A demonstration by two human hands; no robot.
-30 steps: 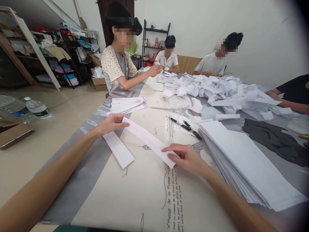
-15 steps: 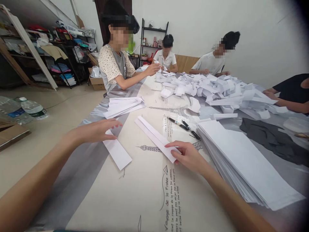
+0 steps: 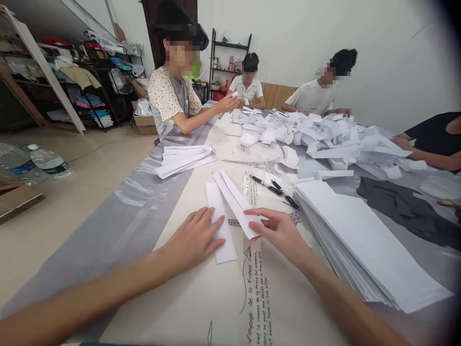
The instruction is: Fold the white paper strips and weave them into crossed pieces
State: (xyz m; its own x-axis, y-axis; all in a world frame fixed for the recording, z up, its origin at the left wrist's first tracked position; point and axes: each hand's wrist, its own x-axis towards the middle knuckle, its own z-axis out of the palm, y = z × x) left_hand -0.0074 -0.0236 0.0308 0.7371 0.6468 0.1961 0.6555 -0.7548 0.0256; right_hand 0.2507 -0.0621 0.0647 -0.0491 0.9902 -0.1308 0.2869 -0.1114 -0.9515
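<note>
Two paper strips are lying on the counter under two hands, two black pens are resting just beyond them, two water bottles are lying on the floor, and four other people are sitting around that counter.

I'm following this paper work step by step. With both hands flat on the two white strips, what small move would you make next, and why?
Probably slide the flat strip under the left hand rightward until it lines up with the folded strip that the right hand pins. The two lie side by side, fanned apart at their far ends and close at the near ends, so a short push would square them.
</note>
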